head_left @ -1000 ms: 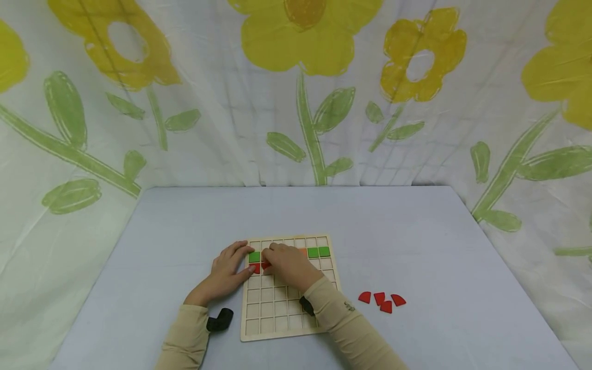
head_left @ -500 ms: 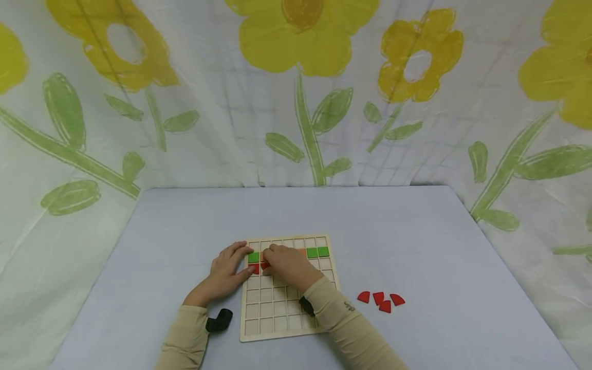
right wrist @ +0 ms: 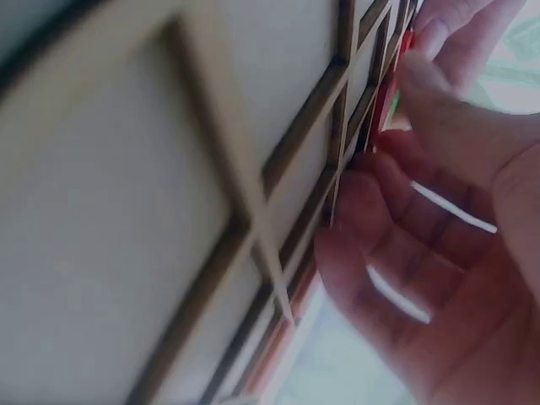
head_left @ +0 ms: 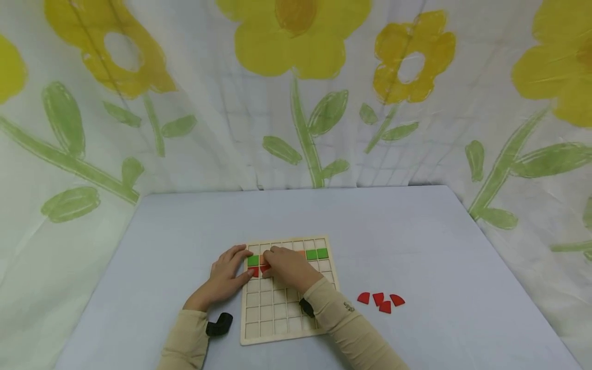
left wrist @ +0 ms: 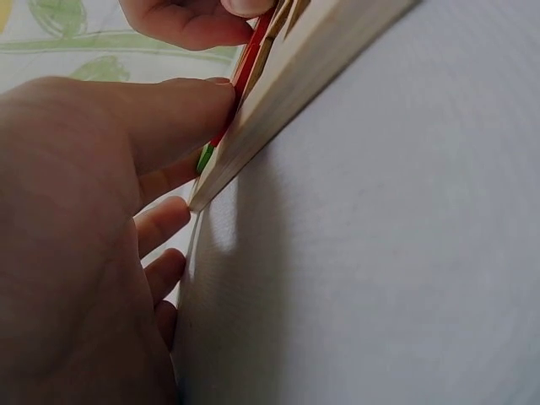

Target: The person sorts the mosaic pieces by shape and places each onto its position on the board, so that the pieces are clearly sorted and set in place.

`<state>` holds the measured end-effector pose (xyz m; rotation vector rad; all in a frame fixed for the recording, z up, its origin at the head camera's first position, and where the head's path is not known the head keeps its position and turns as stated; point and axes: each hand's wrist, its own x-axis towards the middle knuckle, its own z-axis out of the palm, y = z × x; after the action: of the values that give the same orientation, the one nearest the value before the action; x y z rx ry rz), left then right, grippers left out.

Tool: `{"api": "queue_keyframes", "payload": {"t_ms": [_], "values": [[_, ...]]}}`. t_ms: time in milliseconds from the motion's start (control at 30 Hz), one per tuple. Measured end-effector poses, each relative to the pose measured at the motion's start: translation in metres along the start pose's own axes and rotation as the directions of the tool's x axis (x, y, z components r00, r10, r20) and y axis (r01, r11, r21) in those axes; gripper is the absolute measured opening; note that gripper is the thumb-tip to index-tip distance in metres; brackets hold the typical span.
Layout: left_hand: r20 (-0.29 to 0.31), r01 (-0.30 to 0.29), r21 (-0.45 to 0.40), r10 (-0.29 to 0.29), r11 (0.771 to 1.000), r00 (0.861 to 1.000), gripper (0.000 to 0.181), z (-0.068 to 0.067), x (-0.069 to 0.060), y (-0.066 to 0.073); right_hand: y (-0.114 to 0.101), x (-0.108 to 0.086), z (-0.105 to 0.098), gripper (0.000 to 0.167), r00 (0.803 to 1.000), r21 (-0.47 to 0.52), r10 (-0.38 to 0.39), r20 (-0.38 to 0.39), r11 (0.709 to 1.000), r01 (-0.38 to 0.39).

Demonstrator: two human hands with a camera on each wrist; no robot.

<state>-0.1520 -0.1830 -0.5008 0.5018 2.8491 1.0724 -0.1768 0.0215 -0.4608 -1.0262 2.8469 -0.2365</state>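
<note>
In the head view a wooden grid board (head_left: pixel 266 313) lies on the table. My left hand (head_left: pixel 226 277) rests at its upper left edge, fingers extended. Its thumb presses a red quarter-circle piece (head_left: pixel 253 273) in the left column, and a fingertip touches the green square (head_left: pixel 253 261) just above. My right hand (head_left: pixel 291 268) reaches over the board from the right. Between its thumb and fingers it pinches another red piece (head_left: pixel 264 270) in the neighbouring cell, partly hidden by the hand. In the left wrist view, the left thumb lies against red (left wrist: pixel 245 67) at the board's edge.
Several loose red pieces (head_left: pixel 385 307) lie on the table (head_left: pixel 444 246) right of the board. An orange square (head_left: pixel 301 254) and two green squares (head_left: pixel 316 254) sit in the same row of the board. A flowered curtain (head_left: pixel 208 154) hangs behind the table.
The head view has tilted slightly, so the scene sits a little lower. Both hands keep nearly the same place on the board, and the loose red pieces have not moved.
</note>
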Motion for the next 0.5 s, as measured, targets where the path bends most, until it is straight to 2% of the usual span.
{"api": "queue_keyframes", "payload": {"t_ms": [133,267,333,500], "values": [[0.001,0.012,0.000,-0.012,1.000,1.000,0.043,0.003,-0.002,-0.001,0.007,-0.010,-0.003,0.023,1.000,0.103,-0.011,-0.015,0.995,0.013],[-0.002,0.006,0.013,-0.006,1.000,1.000,0.043,0.004,-0.003,0.001,0.022,-0.031,-0.018,0.024,0.999,0.146,-0.003,-0.040,0.989,0.009],[-0.008,0.002,0.020,-0.002,1.000,1.000,0.043,0.004,-0.002,0.001,0.032,-0.044,-0.028,0.025,0.999,0.144,0.010,-0.047,0.990,-0.003],[-0.013,-0.001,0.033,0.002,0.999,1.000,0.042,0.001,-0.001,0.001,0.057,-0.091,-0.051,0.021,0.995,0.159,0.103,-0.015,0.982,-0.099]]}}
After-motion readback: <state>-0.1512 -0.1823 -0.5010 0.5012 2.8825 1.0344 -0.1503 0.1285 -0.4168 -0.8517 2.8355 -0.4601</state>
